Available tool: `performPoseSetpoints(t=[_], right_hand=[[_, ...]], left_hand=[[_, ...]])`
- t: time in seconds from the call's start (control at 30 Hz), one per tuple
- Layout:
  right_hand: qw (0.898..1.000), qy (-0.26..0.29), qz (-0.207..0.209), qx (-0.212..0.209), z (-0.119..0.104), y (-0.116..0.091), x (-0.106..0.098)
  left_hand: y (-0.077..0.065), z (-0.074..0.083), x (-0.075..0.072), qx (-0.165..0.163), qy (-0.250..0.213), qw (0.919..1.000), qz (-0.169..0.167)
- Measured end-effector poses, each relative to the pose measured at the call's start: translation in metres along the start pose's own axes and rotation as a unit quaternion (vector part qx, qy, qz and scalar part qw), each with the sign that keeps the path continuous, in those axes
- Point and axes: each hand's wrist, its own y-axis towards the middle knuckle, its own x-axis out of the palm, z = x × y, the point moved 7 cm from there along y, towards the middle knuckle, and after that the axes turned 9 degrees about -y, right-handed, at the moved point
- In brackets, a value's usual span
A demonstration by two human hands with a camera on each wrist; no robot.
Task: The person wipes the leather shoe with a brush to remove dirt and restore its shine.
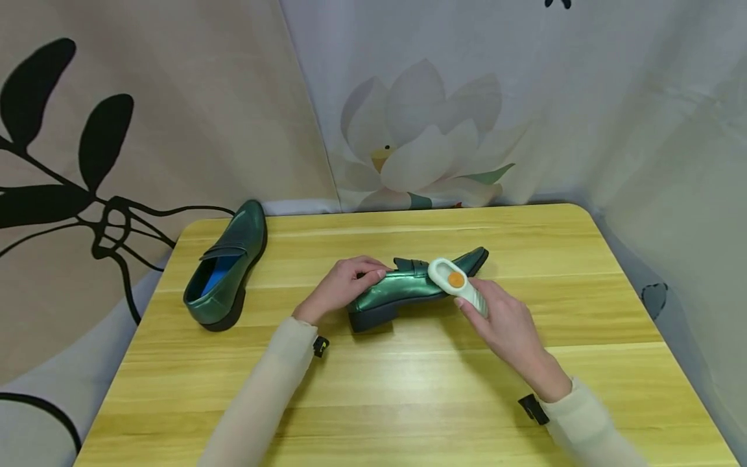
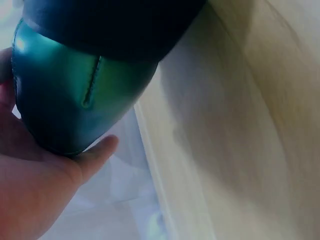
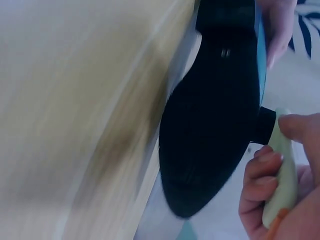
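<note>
A shiny green loafer (image 1: 403,288) with a dark sole is held raised over the table, its toe pointing right. My left hand (image 1: 341,285) grips it at the heel end; in the left wrist view the thumb and fingers (image 2: 100,152) lie around the back of the green upper (image 2: 65,100). With my right hand (image 1: 504,324) I hold a pale-handled shoe brush (image 1: 475,298) that has an orange oval on it. Its dark head (image 3: 265,126) is right at the shoe's side in the right wrist view, where the black sole (image 3: 215,115) faces the camera.
Another green loafer (image 1: 248,233) with a blue insole stands at the table's left back corner. The wooden table (image 1: 379,402) has rounded corners. Printed curtain cloth (image 1: 438,130) hangs right behind it, and pale fabric borders both sides.
</note>
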Motion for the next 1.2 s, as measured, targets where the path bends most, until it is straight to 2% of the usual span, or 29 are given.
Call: performPoseSetpoints(t=[0.13,0.23,0.37,0.43,0.6,0.67,0.73,0.83,1.0,1.1,1.2], right_hand=[[1.0,-0.016,0.003,-0.007,-0.003,-0.004,0.0],[0.999,-0.037,0.027,0.021,0.015,-0.003,-0.009],[0.997,-0.051,0.048,0.045,0.031,-0.002,-0.019],[0.998,-0.049,0.038,0.031,0.024,-0.002,-0.017],[0.999,-0.029,0.001,-0.039,-0.012,-0.002,0.0],[0.998,-0.033,0.0,-0.044,-0.013,0.001,0.0],[0.999,-0.046,-0.003,-0.024,-0.003,0.005,-0.004],[0.997,-0.067,-0.015,0.028,0.028,0.014,-0.015],[0.991,-0.07,-0.057,0.098,0.076,0.03,-0.023],[0.988,-0.064,-0.08,0.117,0.09,0.036,-0.022],[0.986,-0.063,-0.089,0.127,0.093,0.036,-0.02]], left_hand=[[0.001,-0.004,-0.002,-0.023,-0.033,0.9992,-0.003],[0.002,-0.006,-0.001,-0.032,-0.044,0.9985,0.002],[0.004,-0.007,0.004,-0.022,-0.053,0.9983,0.007],[0.004,-0.008,0.005,-0.017,-0.055,0.9983,0.007],[0.0,-0.009,0.001,-0.015,-0.053,0.9982,0.025],[-0.001,-0.007,0.0,-0.014,-0.051,0.9982,0.028],[-0.001,-0.005,0.001,-0.011,-0.048,0.9985,0.026],[-0.001,-0.001,0.002,-0.002,-0.04,0.999,0.022],[-0.001,0.002,0.002,0.006,-0.029,0.9991,0.03],[-0.002,0.001,0.002,0.009,-0.021,0.9991,0.036],[-0.003,0.002,0.003,0.015,-0.018,0.9991,0.035]])
